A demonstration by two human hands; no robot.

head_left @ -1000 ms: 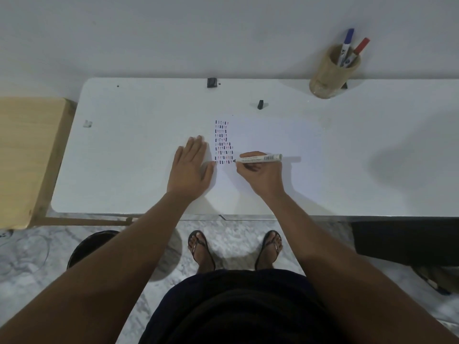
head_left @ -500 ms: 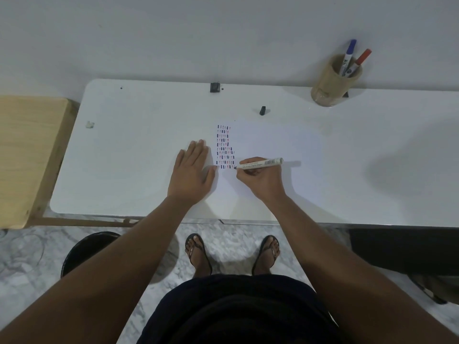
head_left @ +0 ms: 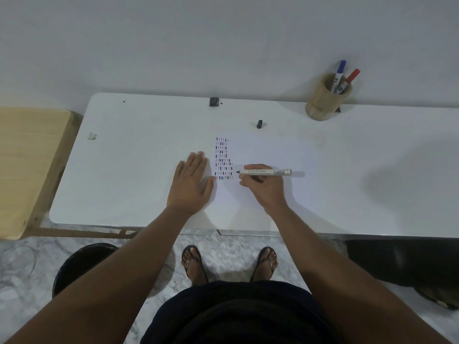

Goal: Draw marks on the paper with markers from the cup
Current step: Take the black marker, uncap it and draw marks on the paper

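On a white bench point(head_left: 139, 170), the left hand point(head_left: 190, 181) lies flat steadying the paper point(head_left: 260, 155), the right hand point(head_left: 263, 181) grips a marker point(head_left: 263, 172) beside many finished rows of marks point(head_left: 223, 158), most of the sheet blank, two markers left in the far-right cup point(head_left: 325, 100).

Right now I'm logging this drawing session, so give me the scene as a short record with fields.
surface: white table
paper: sheet flat on the table, rows of small blue and red marks near its left edge
left hand: flat, palm down beside the marks
right hand: grips a marker, tip pointing left at the marks
cup: far right of table, holds a blue marker and a red marker
loose cap: on the table beyond the paper
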